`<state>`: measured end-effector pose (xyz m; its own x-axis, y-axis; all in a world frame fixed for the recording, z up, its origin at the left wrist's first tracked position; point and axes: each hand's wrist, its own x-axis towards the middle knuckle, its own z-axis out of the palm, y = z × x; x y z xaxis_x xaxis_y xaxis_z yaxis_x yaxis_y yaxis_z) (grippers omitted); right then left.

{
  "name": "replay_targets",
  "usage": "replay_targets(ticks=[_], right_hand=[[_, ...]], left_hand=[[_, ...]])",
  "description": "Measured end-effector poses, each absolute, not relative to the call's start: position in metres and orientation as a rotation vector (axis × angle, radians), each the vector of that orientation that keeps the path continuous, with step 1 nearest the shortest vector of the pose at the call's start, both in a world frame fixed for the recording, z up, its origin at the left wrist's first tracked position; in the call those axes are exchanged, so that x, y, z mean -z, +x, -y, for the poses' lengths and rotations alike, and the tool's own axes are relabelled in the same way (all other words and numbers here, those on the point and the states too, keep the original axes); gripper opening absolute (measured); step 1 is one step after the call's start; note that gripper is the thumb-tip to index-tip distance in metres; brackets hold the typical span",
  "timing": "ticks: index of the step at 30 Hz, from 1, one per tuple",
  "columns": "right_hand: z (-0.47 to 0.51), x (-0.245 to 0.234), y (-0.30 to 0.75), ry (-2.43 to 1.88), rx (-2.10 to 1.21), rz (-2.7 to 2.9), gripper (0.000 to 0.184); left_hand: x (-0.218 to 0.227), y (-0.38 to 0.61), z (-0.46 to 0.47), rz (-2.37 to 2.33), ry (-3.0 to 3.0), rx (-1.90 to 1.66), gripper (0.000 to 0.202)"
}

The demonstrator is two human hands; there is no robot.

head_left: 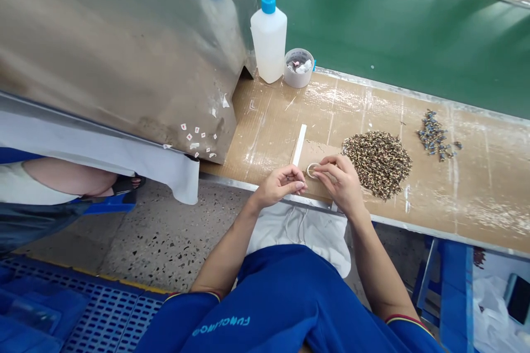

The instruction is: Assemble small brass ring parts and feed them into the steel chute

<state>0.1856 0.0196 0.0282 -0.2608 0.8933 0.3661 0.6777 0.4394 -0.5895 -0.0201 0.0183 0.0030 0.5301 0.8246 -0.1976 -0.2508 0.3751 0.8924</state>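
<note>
My left hand (pixel 281 185) and my right hand (pixel 337 182) meet over a brown cardboard piece (pixel 317 153) at the near edge of the cardboard-covered bench (pixel 265 132). The fingertips of my right hand pinch a small pale ring (pixel 312 170). My left fingers curl close beside it, and what they hold is hidden. A white strip (pixel 298 145) lies just beyond my left hand. To the right sits a heap of small speckled brown parts (pixel 376 164), with a smaller heap of blue-grey parts (pixel 434 135) farther right.
A glue bottle with a blue nozzle (pixel 269 33) and a tape roll (pixel 298 68) stand at the bench's back. A dented steel panel (pixel 124 49) with small stickers looms left, and a green board (pixel 393 27) runs behind. A nearby person's sandalled foot (pixel 132 183) shows left, above the speckled floor.
</note>
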Motion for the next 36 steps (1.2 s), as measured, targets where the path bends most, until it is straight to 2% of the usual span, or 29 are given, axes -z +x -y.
replay_targets(ticks=[12,19,26,32,36], right_hand=[[-0.021,-0.038,0.188,-1.352,-0.297,2.194,0.023],[-0.025,-0.038,0.178,-1.300,-0.381,2.180,0.019],[-0.027,-0.039,0.187,-1.362,-0.296,2.153,0.022],[-0.025,-0.037,0.184,-1.280,-0.399,2.231,0.020],[-0.031,-0.037,0.178,-1.300,-0.322,2.241,0.020]], left_hand=[[-0.006,-0.019,-0.020,-0.709,1.004,-0.784,0.037],[-0.006,-0.019,-0.020,-0.710,0.975,-0.782,0.041],[-0.004,-0.020,-0.019,-0.726,0.993,-0.769,0.038],[-0.005,-0.020,-0.019,-0.727,1.013,-0.721,0.036],[-0.006,-0.020,-0.019,-0.717,1.024,-0.736,0.035]])
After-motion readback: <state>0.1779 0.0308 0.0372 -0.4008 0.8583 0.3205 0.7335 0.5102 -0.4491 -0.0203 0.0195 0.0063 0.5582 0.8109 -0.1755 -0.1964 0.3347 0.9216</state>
